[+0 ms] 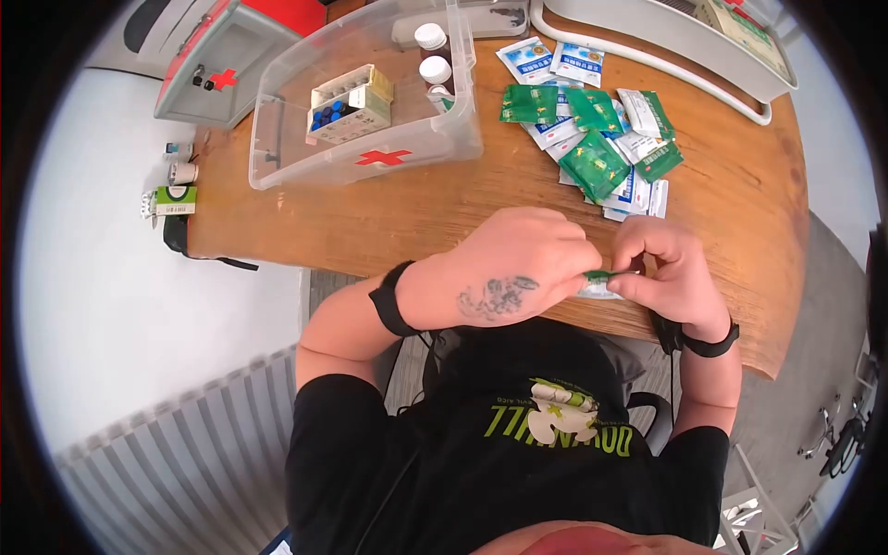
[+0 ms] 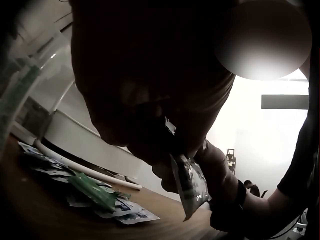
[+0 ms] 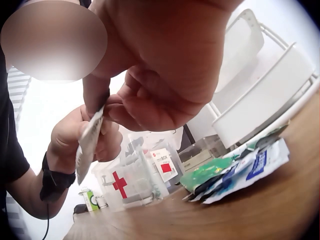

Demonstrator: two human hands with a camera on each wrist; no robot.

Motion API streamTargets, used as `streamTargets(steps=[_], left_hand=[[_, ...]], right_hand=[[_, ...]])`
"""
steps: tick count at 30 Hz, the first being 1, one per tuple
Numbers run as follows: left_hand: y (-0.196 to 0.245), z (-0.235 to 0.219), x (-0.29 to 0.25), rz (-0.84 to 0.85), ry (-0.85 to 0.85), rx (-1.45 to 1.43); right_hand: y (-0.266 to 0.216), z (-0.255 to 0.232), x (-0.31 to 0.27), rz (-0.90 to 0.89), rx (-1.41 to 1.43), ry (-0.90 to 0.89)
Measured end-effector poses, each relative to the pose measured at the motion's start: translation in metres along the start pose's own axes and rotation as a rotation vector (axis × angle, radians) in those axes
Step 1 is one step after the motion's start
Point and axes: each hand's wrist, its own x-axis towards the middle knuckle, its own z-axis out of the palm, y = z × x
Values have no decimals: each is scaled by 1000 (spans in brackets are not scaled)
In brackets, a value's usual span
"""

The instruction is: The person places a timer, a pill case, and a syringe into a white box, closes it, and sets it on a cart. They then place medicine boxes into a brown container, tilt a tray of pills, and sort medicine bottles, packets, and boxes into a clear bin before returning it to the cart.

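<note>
In the head view both hands meet at the table's front edge over a small green and white sachet point(image 1: 599, 289). My left hand point(image 1: 523, 264), its back turned up, grips one side of it with curled fingers. Thumb and fingers of my right hand point(image 1: 671, 277) pinch the other side. The left wrist view shows the sachet point(image 2: 190, 187) hanging below the dark left hand point(image 2: 145, 85), its pale face toward the camera. From the right wrist the sachet point(image 3: 90, 145) appears nearly edge-on between both hands, its upper end hidden by fingers.
Green and white-blue sachets point(image 1: 592, 166) lie in a loose pile beyond the hands. A clear plastic box point(image 1: 277, 153) with a red cross holds a vial carton point(image 1: 351, 106) and white-capped bottles point(image 1: 435, 69). A white rack point(image 1: 647, 60) stands at the back right.
</note>
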Motion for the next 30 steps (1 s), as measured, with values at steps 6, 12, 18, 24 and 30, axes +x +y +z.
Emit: streamTargets(steps=[6,12,18,24,30], left_hand=[[16,-27,2,24,-118,27],[29,-136,-20,-261,267,712],[-19,-232,-57,-759,298,706],[-76,-238,-75,-584,-193,974],[-98,-224,-67,-469,-398,972]], right_hand=[[9,0,-2,-69,316,-64],[30,-11,-6,-106,415,241],[31,-11,-3,-75,407,343],[35,-18,-1,-19,326,382],[37,-21,2,-4,259,420]])
